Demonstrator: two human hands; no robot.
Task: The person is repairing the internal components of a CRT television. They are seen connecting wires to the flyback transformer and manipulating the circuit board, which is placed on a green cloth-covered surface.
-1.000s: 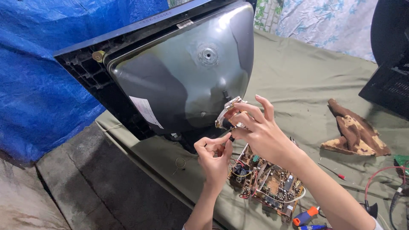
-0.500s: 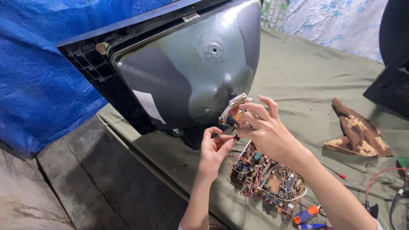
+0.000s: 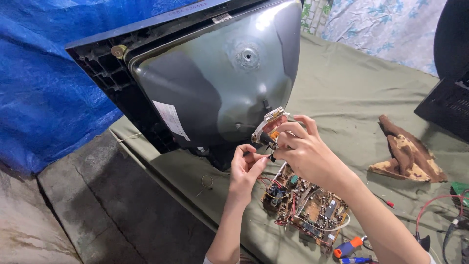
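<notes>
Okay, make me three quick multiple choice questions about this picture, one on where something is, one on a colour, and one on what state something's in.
1. Where does the circuit board lie?
A. on the olive cloth below the hands
B. on top of the picture tube
C. on the blue tarp

2. What colour is the tarp behind the picture tube?
A. red
B. blue
C. white

3. What is the right hand doing?
A. resting flat on the cloth
B. holding a screwdriver
C. gripping the small board at the tube's neck

Answers: 1 A, the board sits on the cloth under the wrists. 2 B, the sheet is plainly blue. 3 C, its fingers close around the small board, with the left hand pinching just beside.
</notes>
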